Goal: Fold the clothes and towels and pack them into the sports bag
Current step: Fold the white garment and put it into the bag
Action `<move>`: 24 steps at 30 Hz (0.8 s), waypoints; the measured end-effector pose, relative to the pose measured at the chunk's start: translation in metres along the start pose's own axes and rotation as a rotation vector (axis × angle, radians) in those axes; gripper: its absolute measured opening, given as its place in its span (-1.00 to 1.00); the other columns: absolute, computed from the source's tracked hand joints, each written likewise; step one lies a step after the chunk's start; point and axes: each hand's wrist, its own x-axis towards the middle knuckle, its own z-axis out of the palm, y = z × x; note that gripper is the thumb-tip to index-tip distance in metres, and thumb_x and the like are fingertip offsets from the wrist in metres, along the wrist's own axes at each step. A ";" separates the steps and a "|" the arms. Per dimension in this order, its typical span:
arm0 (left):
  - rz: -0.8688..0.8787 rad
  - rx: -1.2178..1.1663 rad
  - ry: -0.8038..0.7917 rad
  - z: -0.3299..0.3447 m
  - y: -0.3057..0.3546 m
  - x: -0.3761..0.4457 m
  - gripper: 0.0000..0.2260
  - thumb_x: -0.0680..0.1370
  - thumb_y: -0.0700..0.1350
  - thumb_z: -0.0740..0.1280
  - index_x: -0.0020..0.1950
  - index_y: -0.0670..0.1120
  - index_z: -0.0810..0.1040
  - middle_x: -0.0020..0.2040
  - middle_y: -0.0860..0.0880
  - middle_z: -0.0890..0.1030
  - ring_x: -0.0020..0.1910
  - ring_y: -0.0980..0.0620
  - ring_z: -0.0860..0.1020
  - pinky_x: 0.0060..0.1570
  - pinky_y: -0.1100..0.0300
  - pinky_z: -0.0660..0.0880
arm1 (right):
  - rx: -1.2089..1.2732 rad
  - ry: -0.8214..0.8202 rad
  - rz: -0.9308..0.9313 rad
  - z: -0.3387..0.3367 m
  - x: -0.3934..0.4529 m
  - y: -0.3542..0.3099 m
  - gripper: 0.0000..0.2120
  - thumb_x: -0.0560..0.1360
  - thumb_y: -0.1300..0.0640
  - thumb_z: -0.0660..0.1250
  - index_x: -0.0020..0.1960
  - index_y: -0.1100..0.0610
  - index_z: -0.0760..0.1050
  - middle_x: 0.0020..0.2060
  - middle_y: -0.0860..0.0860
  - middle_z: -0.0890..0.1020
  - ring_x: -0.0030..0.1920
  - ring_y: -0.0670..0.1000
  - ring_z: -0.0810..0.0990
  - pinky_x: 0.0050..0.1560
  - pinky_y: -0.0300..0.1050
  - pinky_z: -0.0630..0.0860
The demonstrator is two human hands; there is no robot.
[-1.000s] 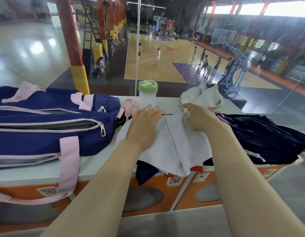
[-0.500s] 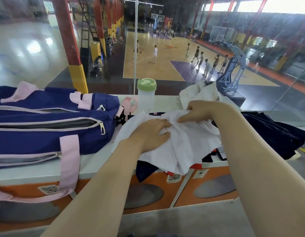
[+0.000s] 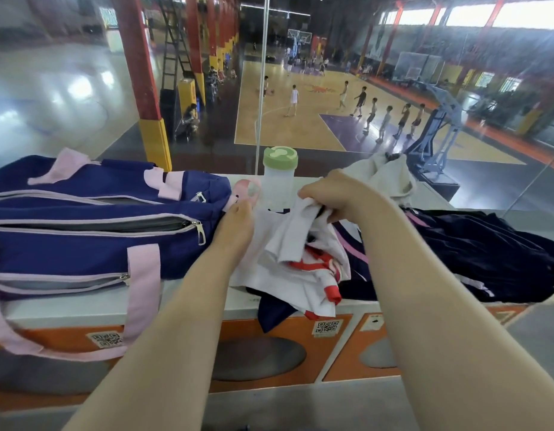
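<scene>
The right hand (image 3: pixel 333 194) is clamped on a bunched fold of the white garment (image 3: pixel 285 259) (red trim visible), which lies on the ledge (image 3: pixel 82 301) between the navy sports bag (image 3: pixel 92 225) and a dark garment (image 3: pixel 474 253). The left hand (image 3: pixel 235 228) rests on the white garment's left edge, beside the bag; whether its fingers are curled cannot be told.
</scene>
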 end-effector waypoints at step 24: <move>-0.172 -0.036 -0.226 -0.012 -0.023 0.000 -0.68 0.44 -0.02 0.50 0.16 -0.05 0.61 0.05 -0.08 0.68 0.02 -0.08 0.65 0.13 -0.05 0.57 | -0.145 0.153 0.056 0.017 -0.016 0.050 -0.81 0.45 0.07 0.31 -0.21 0.20 0.48 -0.31 0.09 0.54 -0.28 0.06 0.50 -0.26 -0.13 0.41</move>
